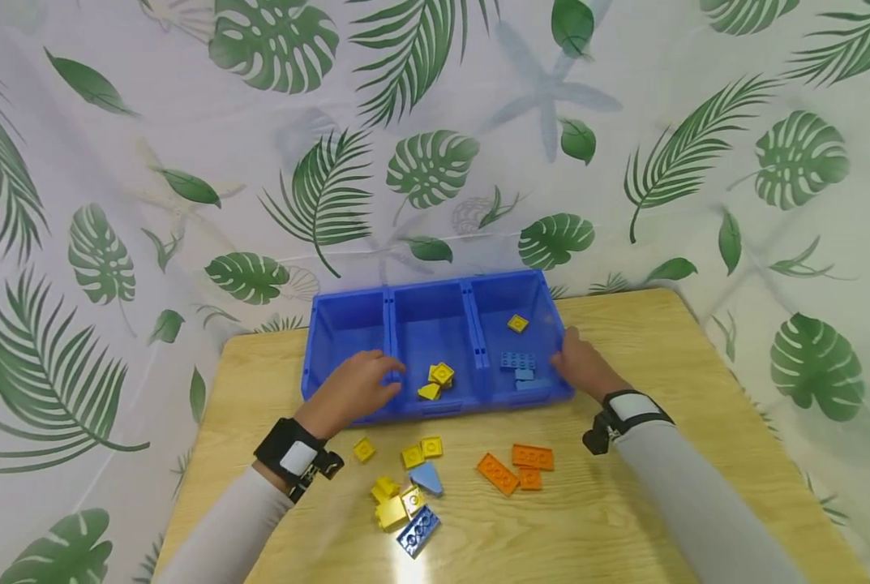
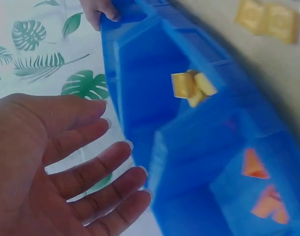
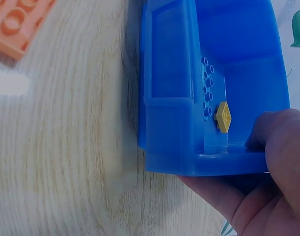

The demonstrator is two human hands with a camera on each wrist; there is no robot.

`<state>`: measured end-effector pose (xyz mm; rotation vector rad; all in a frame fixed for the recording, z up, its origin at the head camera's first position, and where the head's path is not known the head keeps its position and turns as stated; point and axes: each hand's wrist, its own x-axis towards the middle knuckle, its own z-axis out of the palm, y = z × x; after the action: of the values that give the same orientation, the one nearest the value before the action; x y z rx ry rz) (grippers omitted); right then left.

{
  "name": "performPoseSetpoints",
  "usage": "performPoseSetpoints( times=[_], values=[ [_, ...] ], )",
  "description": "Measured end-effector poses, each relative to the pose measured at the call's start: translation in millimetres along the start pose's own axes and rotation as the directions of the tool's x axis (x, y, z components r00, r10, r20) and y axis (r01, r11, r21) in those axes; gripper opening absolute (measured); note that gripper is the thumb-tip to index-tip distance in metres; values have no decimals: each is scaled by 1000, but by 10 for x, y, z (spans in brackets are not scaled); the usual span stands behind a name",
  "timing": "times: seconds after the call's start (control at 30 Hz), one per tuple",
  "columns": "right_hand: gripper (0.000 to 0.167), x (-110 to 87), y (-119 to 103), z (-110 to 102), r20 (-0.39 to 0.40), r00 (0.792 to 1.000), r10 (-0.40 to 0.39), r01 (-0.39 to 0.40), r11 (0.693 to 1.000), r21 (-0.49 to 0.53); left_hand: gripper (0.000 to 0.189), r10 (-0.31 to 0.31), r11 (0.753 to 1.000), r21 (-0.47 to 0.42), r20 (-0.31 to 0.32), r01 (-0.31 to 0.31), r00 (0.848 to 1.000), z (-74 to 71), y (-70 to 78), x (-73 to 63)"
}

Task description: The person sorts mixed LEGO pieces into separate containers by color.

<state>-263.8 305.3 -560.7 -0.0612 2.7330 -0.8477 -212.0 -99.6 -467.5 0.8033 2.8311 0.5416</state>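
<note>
A light-brown, wood-grain rectangular tabletop [image 1: 588,527] lies flat — behind it and along both sides hangs a white sheet [image 1: 478,191] printed with green leaves and grey-blue starfish.

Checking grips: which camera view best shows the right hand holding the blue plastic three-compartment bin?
Right wrist: the right hand is close, thumb inside the bin, fingers outside. Head shows it smaller; left wrist crops it at the top.

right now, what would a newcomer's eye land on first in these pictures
The bright blue plastic tray with three compartments stands out first, at the far side of the light wooden table. Next come three orange studded plastic bricks, lying on the table in front of its right end. Behind hangs a white sheet printed with green leaves.
</note>
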Motion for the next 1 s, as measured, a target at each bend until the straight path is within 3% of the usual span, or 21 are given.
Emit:
performPoseSetpoints(
  times=[0.13,0.3,0.5,0.67,0.8,1.0],
  values=[
    [48,14,38,-8,-3,1000,14,-14,1000,-7,30,22,999,-29,-11,-23,1000,117,-112,-232],
    [49,18,36,-23,2,999,33,-33,999,-18,30,40,996,-82,40,-36,998,343,-294,-441],
    [46,35,-46,-1,-1,1000,15,-15,1000,-25,35,-28,990,-132,161,49,987,662,-521,-576],
    [42,17,-54,25,-7,1000,-4,4,1000,-15,41,-93,990,-83,205,112,974,912,-592,-589],
    [43,-4,-73,26,5,1000,3,-3,1000,-3,41,-84,996,-15,165,88,983,1019,-616,-583],
    [42,-11,-81,-19,-4,1000,0,0,1000,8,27,-34,999,22,134,32,990,1039,-617,-503]
  ],
)
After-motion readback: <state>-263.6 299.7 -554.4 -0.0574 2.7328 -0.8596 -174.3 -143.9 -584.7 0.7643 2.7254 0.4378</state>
